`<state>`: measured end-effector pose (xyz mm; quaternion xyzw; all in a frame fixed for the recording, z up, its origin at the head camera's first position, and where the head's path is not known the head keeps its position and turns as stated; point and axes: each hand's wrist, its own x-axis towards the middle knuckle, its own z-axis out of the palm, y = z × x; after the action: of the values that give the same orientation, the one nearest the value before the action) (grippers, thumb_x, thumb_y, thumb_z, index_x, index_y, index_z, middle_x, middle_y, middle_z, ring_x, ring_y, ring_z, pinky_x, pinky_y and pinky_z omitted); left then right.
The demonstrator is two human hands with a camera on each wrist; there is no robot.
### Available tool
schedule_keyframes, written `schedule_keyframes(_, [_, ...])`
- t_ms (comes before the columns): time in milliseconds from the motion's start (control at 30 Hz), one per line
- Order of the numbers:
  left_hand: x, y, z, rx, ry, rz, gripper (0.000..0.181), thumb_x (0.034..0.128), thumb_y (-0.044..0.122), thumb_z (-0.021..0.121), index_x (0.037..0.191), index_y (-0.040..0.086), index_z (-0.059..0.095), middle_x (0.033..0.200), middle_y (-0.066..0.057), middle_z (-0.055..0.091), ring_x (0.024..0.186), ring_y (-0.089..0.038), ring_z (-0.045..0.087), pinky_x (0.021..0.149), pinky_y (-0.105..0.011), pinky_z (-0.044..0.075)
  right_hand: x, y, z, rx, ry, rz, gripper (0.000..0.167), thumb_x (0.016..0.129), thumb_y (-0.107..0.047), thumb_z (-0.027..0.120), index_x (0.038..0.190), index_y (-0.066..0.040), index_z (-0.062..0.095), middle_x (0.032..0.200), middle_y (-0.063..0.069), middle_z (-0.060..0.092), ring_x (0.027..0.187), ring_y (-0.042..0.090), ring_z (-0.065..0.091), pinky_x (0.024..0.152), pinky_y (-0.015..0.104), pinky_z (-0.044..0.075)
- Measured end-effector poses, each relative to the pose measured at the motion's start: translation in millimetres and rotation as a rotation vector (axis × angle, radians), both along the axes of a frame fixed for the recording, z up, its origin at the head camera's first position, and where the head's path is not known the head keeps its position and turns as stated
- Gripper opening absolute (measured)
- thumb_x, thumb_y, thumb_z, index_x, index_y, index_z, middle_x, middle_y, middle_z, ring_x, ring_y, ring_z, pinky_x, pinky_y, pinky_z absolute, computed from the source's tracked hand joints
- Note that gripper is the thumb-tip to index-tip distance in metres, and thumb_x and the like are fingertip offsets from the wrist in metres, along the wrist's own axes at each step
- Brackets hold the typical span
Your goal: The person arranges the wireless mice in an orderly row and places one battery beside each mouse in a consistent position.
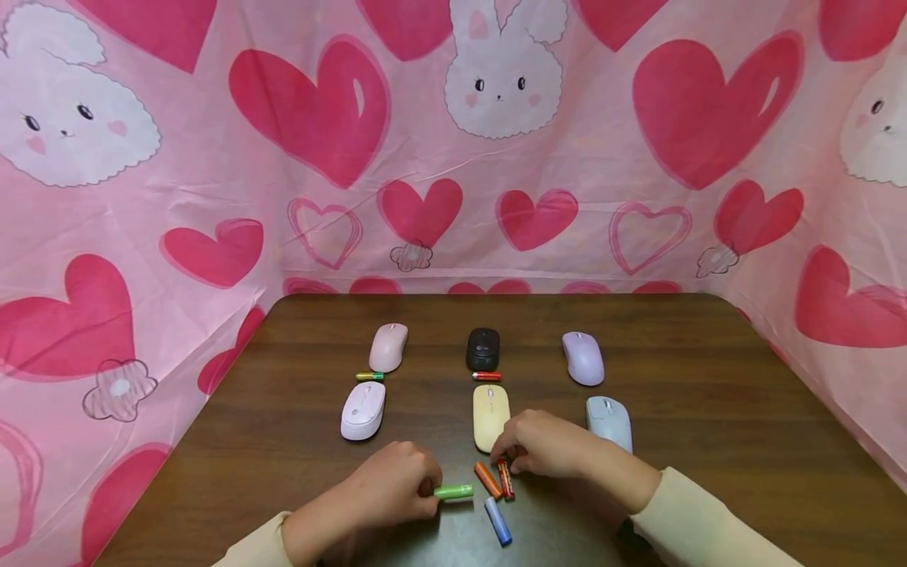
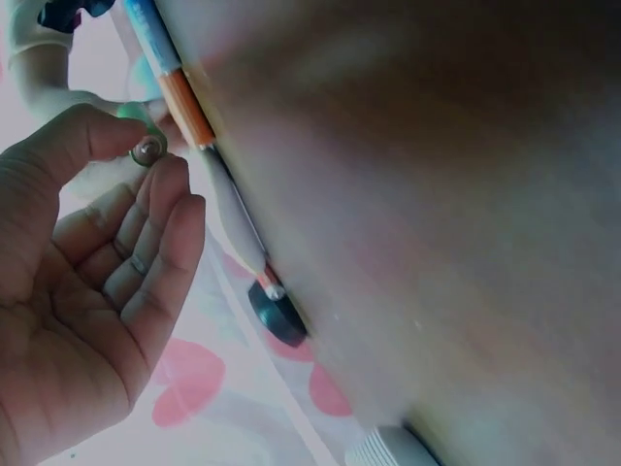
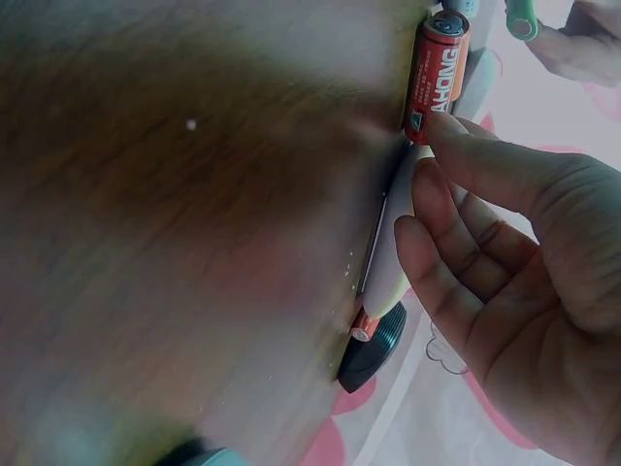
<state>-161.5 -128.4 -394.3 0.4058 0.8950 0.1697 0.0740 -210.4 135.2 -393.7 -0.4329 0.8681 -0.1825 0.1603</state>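
In the head view, my left hand (image 1: 397, 487) pinches a green battery (image 1: 454, 492) by its left end, and the left wrist view shows the green battery (image 2: 147, 146) between thumb and fingertips. My right hand (image 1: 542, 445) has thumb and fingertips at the upper end of a red battery (image 1: 505, 480). In the right wrist view the thumb and fingertips meet at the end of that red battery (image 3: 437, 78). An orange battery (image 1: 488, 481) lies beside the red one, and a blue battery (image 1: 498, 521) lies nearer the front.
Pink (image 1: 389, 347), black (image 1: 483, 349) and purple (image 1: 584, 358) mice form the back row. White (image 1: 363, 410), yellow (image 1: 490, 417) and grey (image 1: 609, 421) mice stand in front. A green-yellow battery (image 1: 370, 376) and a red battery (image 1: 486, 376) lie between the rows.
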Motion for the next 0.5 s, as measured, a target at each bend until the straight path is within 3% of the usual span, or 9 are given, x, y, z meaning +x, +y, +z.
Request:
schedule_keyframes(233, [-4.3, -14.0, -2.5, 0.048, 0.023, -0.063, 0.016, 0.0751, 0.014, 0.074, 0.069, 0.021, 0.061, 0.064, 0.020, 0.046, 0.058, 0.006, 0.042, 0.054, -0.011, 0.033, 1.6, -2.5, -2.3, 0.021, 0.024, 0.017, 0.026, 0.079, -0.005, 0.078, 0.101, -0.018, 0.076, 0.071, -0.017, 0.052, 0.066, 0.000, 0.047, 0.063, 0.021, 0.042])
schedule_keyframes(500, [-8.5, -29.7, -2.8, 0.129, 0.049, -0.093, 0.019, 0.0729, 0.009, 0.074, 0.068, 0.020, 0.060, 0.064, 0.020, 0.046, 0.059, 0.007, 0.042, 0.056, -0.008, 0.033, 3.0, -2.8, -5.3, 0.033, 0.043, 0.030, 0.026, 0.079, -0.003, 0.078, 0.101, -0.016, 0.076, 0.071, -0.015, 0.051, 0.067, 0.000, 0.047, 0.064, 0.020, 0.042])
